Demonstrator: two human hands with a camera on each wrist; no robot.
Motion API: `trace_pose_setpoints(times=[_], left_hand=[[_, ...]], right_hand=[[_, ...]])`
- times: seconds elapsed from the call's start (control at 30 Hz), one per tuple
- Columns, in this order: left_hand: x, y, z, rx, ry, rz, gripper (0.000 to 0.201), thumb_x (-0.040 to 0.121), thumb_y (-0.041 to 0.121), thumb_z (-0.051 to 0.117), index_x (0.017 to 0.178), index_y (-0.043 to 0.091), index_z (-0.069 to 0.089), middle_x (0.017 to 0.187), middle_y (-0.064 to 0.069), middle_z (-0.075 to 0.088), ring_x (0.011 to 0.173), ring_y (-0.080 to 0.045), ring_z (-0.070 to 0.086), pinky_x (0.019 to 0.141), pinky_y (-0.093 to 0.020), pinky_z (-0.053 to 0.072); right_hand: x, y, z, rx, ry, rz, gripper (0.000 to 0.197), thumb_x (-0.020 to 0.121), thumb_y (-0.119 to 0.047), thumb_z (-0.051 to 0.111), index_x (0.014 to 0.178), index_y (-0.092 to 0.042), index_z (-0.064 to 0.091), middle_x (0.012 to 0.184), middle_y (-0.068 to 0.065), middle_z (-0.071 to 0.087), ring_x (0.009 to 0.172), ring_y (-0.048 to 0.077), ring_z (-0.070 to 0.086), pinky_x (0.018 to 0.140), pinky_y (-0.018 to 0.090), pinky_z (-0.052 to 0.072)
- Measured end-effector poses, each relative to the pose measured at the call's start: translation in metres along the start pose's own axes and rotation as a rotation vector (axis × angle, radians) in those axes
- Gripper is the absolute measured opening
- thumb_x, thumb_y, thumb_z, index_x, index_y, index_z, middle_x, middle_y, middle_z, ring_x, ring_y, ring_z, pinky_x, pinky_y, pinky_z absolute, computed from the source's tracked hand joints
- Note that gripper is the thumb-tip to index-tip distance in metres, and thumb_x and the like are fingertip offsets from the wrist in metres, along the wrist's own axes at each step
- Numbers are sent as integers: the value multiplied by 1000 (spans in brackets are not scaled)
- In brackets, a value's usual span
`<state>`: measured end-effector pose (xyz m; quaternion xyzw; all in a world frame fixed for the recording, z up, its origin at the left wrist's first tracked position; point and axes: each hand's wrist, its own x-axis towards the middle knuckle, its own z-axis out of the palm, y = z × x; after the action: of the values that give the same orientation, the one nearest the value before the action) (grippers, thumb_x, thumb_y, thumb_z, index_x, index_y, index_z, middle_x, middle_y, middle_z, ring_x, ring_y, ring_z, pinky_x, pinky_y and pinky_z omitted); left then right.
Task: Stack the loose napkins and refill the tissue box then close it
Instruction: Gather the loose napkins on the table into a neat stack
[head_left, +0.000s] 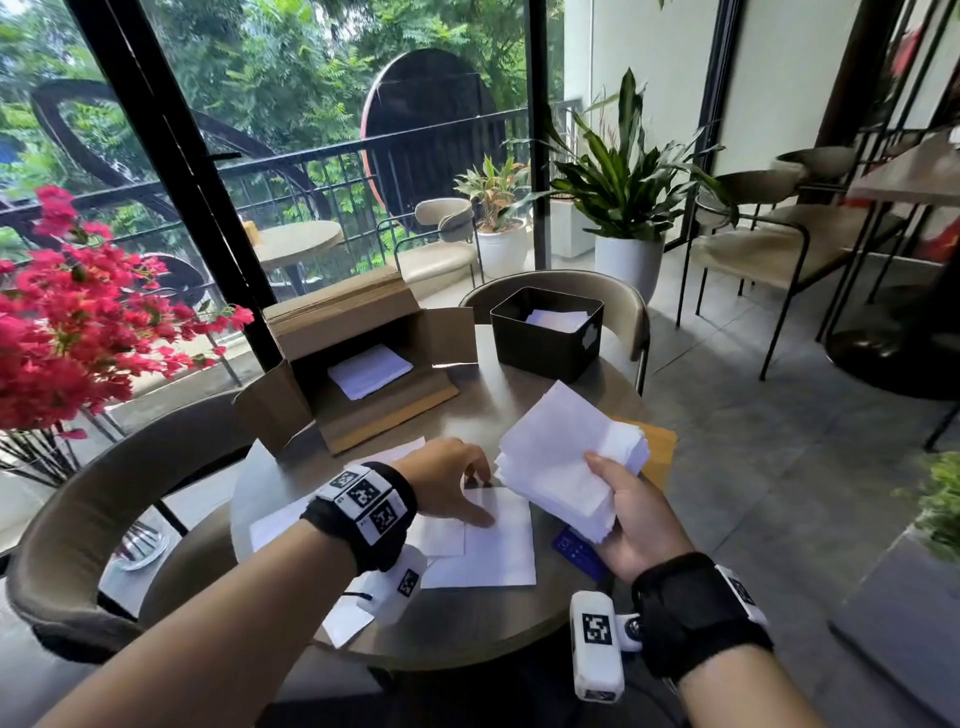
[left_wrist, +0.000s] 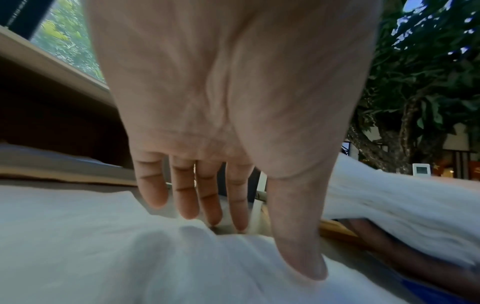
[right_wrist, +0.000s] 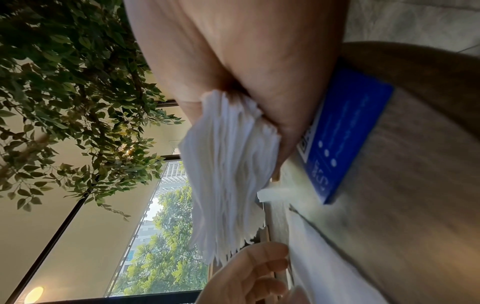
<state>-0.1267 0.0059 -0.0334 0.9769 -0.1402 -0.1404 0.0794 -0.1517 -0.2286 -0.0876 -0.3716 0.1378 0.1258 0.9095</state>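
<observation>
My right hand (head_left: 602, 499) grips a thick stack of white napkins (head_left: 566, 457) above the table's right side; the right wrist view shows the stack (right_wrist: 228, 174) fanned out between thumb and fingers. My left hand (head_left: 480, 499) rests on a loose napkin (head_left: 498, 545) in the middle of the round table. Its fingers are at the napkin's far edge and its thumb presses the sheet (left_wrist: 130, 257). The black tissue box (head_left: 545, 353) stands open at the back right with a few napkins (head_left: 556, 319) inside.
An open cardboard box (head_left: 363, 322) at the back left holds more napkins (head_left: 369, 371). Other loose napkins (head_left: 275, 525) lie on the left. A blue card (head_left: 576, 556) and a tan wooden panel (head_left: 657, 447) lie on the right. Chairs (head_left: 78, 509) ring the table.
</observation>
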Motion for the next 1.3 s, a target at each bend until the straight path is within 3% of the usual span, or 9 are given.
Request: trace_pose_setpoints(times=[0.2, 0.53, 0.63, 0.77, 0.83, 0.93, 1.1, 1.2, 1.3], left_hand=[[4, 7, 5, 95, -37, 10, 48, 68, 60, 84, 99, 26, 69, 104, 3, 60, 96, -20, 57, 88, -42, 54], [5, 16, 5, -20, -76, 99, 38, 81, 34, 80, 112, 24, 62, 97, 8, 61, 86, -17, 57, 78, -29, 48], [4, 14, 0, -54, -108, 159, 14, 83, 30, 77, 90, 22, 68, 87, 4, 67, 77, -18, 60, 72, -31, 52], [-8, -8, -11, -352, -109, 106, 36, 84, 37, 77, 69, 13, 54, 66, 3, 45, 62, -15, 39, 61, -32, 32], [-22, -19, -20, -668, -116, 131, 43, 83, 37, 80, 79, 0, 58, 73, -5, 52, 71, -20, 43, 66, -38, 33], [-45, -29, -39, -992, -43, 136, 45, 85, 27, 79, 112, -8, 67, 112, -20, 69, 101, -26, 61, 94, -43, 47], [-68, -14, -73, -1418, 33, 188, 45, 84, 22, 79, 123, 1, 69, 122, -22, 70, 106, -30, 70, 97, -40, 56], [-57, 18, -81, -1466, 89, 214, 26, 92, 17, 66, 115, 8, 75, 118, -16, 73, 101, -26, 73, 93, -39, 58], [-23, 43, -75, -1328, 137, 138, 27, 95, 11, 66, 121, 6, 71, 121, -16, 73, 105, -29, 71, 95, -41, 59]], right_hand=[[-4, -1, -1, -43, 13, -4, 31, 101, -18, 65, 132, -12, 66, 119, 13, 79, 101, 29, 79, 86, 42, 59], [-5, 0, -2, -35, 6, -33, 35, 102, -22, 64, 136, -12, 66, 123, 15, 78, 116, 34, 73, 97, 45, 57], [-6, 0, -1, -23, 13, -28, 37, 102, -22, 64, 137, -10, 65, 123, 17, 77, 118, 36, 72, 97, 45, 56], [-10, -2, 0, 13, -10, -26, 35, 103, -23, 61, 136, -12, 65, 125, 17, 77, 116, 36, 71, 95, 46, 57], [-12, -4, 0, 27, -16, -28, 34, 103, -21, 61, 135, -13, 66, 123, 16, 77, 112, 34, 73, 90, 43, 58], [-11, -5, 1, 38, -9, -26, 33, 103, -20, 60, 135, -12, 66, 123, 15, 78, 108, 32, 75, 90, 42, 59], [-13, -6, 2, 31, -23, -17, 30, 104, -21, 60, 132, -13, 66, 120, 15, 79, 106, 30, 77, 96, 45, 57], [-12, -7, 1, 34, -27, 0, 35, 102, -23, 60, 135, -12, 66, 122, 16, 78, 108, 32, 75, 95, 44, 57], [-15, -8, 3, 74, -53, 17, 34, 102, -21, 57, 131, -8, 67, 119, 17, 78, 94, 28, 79, 82, 38, 60]])
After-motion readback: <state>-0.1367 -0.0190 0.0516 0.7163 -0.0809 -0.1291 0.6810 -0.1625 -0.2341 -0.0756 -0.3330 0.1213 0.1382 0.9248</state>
